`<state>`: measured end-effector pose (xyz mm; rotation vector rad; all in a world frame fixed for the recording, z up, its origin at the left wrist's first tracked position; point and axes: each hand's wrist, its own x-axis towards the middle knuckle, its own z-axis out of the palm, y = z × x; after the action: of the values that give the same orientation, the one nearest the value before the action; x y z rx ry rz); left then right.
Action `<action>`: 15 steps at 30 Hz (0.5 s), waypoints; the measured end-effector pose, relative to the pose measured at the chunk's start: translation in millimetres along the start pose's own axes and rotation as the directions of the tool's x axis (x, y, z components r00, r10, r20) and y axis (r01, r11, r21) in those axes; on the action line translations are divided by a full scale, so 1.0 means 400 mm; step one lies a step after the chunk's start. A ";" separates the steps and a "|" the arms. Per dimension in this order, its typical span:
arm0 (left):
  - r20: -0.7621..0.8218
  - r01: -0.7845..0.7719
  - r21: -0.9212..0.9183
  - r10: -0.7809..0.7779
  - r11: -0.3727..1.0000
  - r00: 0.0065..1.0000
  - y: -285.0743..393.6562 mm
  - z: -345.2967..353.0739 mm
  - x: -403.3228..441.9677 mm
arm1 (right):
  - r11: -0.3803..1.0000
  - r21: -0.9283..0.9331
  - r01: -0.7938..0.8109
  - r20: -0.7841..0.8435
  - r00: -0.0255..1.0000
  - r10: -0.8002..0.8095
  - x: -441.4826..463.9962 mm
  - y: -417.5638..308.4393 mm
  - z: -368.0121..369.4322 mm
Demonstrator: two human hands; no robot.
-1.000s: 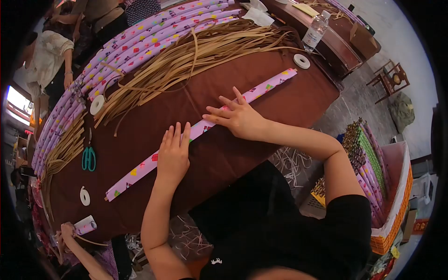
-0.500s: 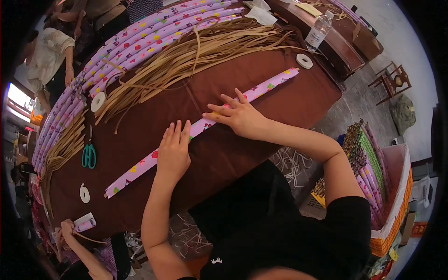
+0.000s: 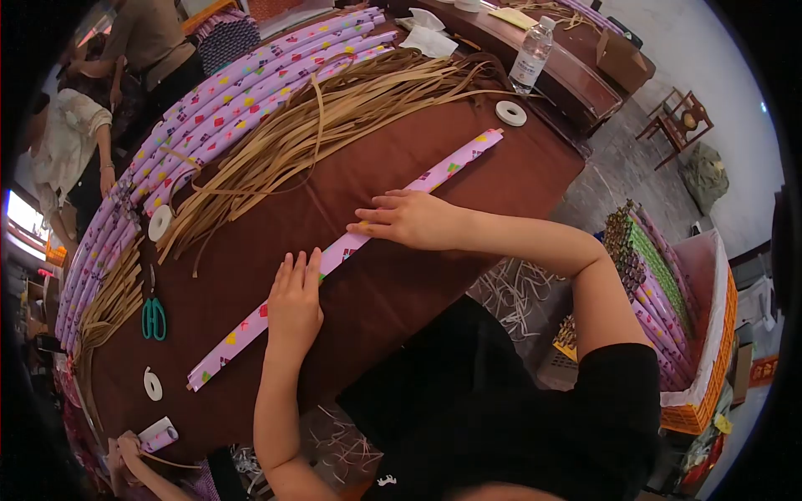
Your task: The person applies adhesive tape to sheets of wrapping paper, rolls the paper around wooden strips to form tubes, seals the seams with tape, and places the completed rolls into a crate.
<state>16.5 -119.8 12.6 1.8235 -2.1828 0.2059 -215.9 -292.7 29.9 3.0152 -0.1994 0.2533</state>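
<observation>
A long, thin roll of lilac printed paper (image 3: 230, 344) lies diagonally across the brown cloth, with short brown ends poking out at both tips. My left hand (image 3: 294, 307) rests flat on its lower-left half, fingers stretched out. Farther up, my right hand (image 3: 411, 220) lies across the middle of the roll, its fingers extended and hiding a stretch of the paper. Neither hand grips the roll. Beyond it lies a heap of long tan and brown strips (image 3: 276, 138). Teal-handled scissors (image 3: 154, 318) and a white tape roll (image 3: 152, 384) are left of my left hand.
Finished lilac rolls (image 3: 251, 83) line the far edge beyond the strips. A water bottle (image 3: 531, 57) and another tape roll (image 3: 510, 113) stand at the upper right. An orange basket (image 3: 720, 351) holds more rolls. Another person's hand (image 3: 125, 451) holds a small lilac roll at lower left.
The view has shifted, so the table things sit farther left or lower. My right fingers are closer together than before. Both hands stay on the paper roll, which has turned slightly.
</observation>
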 end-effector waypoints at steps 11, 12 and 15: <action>-0.004 -0.027 0.043 0.028 0.999 1.000 0.009 -0.001 -0.006 | 0.817 0.439 -0.374 -0.401 0.732 0.551 -0.196 0.119 -0.054; -0.008 -0.028 0.049 0.028 0.998 1.000 0.009 0.002 -0.008 | 0.530 0.696 -0.484 -0.267 0.510 0.818 -0.235 0.132 -0.014; -0.016 -0.033 0.054 0.034 0.998 0.999 0.010 0.005 -0.010 | 0.027 0.870 -0.493 0.108 0.245 0.963 -0.294 0.153 -0.037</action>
<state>13.1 -116.0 9.6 1.8071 -2.2180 0.2882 -341.5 -337.1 30.0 2.7397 -2.3731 1.6995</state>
